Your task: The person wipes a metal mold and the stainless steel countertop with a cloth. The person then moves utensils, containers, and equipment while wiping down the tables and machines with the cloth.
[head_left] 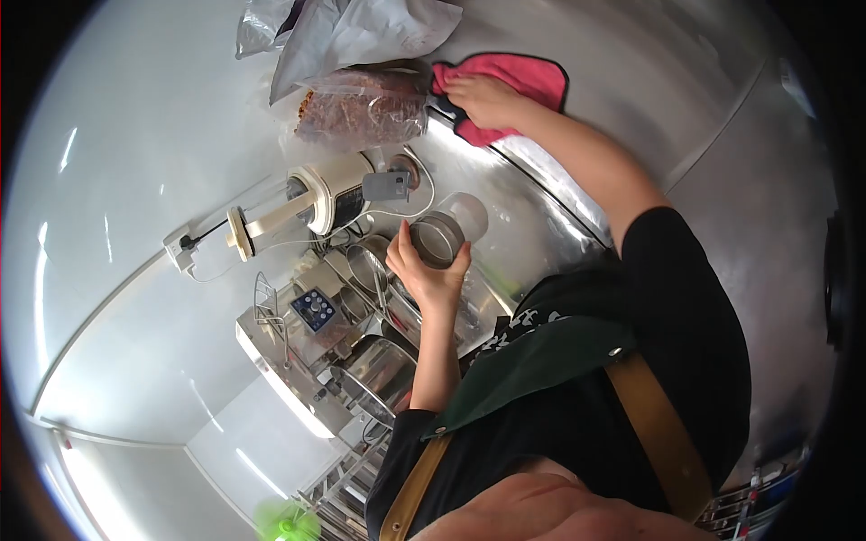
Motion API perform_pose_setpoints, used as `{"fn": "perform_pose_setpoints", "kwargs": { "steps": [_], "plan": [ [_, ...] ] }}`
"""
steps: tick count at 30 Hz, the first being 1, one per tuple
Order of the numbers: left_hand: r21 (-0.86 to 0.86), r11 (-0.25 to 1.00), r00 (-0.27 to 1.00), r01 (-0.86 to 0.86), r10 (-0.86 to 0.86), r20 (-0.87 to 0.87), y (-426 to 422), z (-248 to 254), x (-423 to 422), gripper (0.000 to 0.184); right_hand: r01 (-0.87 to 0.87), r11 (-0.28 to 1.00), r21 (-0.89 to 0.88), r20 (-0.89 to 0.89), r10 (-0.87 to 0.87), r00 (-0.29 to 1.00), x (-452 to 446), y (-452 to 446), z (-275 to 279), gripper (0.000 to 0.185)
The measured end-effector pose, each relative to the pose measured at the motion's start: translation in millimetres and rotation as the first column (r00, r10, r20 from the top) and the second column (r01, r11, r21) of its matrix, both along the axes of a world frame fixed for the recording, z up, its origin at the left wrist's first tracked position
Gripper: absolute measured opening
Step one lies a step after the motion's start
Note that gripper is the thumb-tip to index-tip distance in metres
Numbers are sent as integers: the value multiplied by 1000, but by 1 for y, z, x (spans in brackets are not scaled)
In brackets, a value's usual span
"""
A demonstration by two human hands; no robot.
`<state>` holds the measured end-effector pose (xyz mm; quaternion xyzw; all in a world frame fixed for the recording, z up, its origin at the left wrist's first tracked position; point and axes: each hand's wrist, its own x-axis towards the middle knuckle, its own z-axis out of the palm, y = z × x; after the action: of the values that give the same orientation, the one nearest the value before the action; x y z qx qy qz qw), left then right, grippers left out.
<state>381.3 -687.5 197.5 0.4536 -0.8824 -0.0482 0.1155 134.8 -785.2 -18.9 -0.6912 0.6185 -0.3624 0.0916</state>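
My left hand (426, 278) grips a round metal cup (437, 240), thumb on one side and fingers on the other. The cup's open mouth faces the camera. Just beyond it on the steel counter (519, 212) is a round, translucent white container (469, 215), partly hidden by the cup. Farther off, my right hand (483, 101) lies on a pinkish-red cloth (534, 79) with a dark edge. Its fingers are bent into the cloth, and the fingertips are partly hidden by folds.
A clear bag of brown food (365, 113) and a silvery bag (361, 41) lie left of the cloth. A cream kettle-like appliance (338, 187), a small grey device (386, 187) and a white cord stand by the wall. Metal pots (368, 263) and a machine with a blue panel (313, 309) are nearer.
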Motion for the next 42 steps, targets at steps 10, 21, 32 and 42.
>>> {"fn": "perform_pose_setpoints", "kwargs": {
  "steps": [10, 21, 32, 42],
  "plan": [
    [-71, 987, 990, 141, -142, -11, -63, -62, -93, 93, -168, 985, 31, 158, 161, 974, 46, 263, 12, 40],
    [-5, 1000, 999, -26, 26, 28, -126, -108, -220, 103, 752, 652, 96, -93, -747, 659, -165, 304, 15, 51],
    [154, 968, 909, 196, -120, -400, -7, -118, -68, 61, 517, 842, 157, -79, -511, 856, 25, 240, 6, 50],
    [328, 941, 986, -80, 122, -112, 89, -102, 105, 42, 930, 362, -68, 45, -930, 365, -36, 306, -6, 33]
  ]
}}
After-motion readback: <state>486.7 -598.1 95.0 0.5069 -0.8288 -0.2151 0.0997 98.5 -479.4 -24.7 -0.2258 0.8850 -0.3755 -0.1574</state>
